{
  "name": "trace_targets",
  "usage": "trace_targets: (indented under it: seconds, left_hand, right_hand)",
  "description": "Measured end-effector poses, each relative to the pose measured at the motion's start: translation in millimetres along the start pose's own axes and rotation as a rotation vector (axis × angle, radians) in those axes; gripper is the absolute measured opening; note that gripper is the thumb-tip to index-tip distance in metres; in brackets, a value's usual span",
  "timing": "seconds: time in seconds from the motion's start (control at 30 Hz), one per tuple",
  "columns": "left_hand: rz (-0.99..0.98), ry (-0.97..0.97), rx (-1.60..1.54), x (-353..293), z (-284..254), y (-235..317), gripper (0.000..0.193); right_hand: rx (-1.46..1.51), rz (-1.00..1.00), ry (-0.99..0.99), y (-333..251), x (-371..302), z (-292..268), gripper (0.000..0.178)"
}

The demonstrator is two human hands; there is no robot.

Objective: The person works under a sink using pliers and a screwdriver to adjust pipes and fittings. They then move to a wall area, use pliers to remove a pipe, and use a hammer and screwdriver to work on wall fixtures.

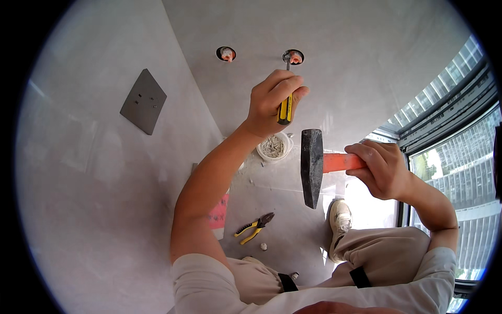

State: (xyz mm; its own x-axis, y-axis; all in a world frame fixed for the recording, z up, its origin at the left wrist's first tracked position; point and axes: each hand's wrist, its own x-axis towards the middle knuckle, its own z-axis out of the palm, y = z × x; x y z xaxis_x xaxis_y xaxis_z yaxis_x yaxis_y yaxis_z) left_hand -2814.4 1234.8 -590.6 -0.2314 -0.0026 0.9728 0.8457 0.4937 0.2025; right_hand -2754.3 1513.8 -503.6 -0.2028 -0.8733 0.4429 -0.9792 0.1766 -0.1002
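Note:
My left hand point(273, 102) is closed round the yellow and black handle of a screwdriver point(285, 111). Its shaft points up to the rim of the right-hand round wall hole point(293, 56), where an orange fitting shows; the tip is too small to make out. In my right hand point(384, 167) is a hammer point(312, 168), gripped by its orange handle. The dark steel head stands apart from the screwdriver, below and right of its butt end. A second round hole point(226, 54) with an orange fitting lies further left on the same wall.
A grey socket plate point(144, 102) is fixed on the left wall. On the floor are a white tub point(281, 152) of small pale pieces, yellow and black pliers point(254, 228) and a pink and white package point(218, 213). A large window point(455, 157) borders the right side.

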Motion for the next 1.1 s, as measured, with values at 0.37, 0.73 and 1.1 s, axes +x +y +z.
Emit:
trace_targets:
  seconds: [0.37, 0.73, 1.1]
  left_hand:
    - [-0.131, -0.04, 0.031, 14.5, 9.3, 9.9, 0.015]
    - [-0.186, -0.018, -0.011, 20.1, 10.4, 12.4, 0.012]
    - [-0.163, -0.007, -0.013, 16.7, 10.4, 10.3, 0.013]
  right_hand:
    - [-0.362, -0.047, 0.072, -17.7, 31.1, -13.2, 0.043]
    - [-0.571, 0.169, -0.006, -18.6, 26.5, -7.6, 0.052]
    - [0.317, 0.105, -0.081, -33.1, 15.0, -11.1, 0.043]
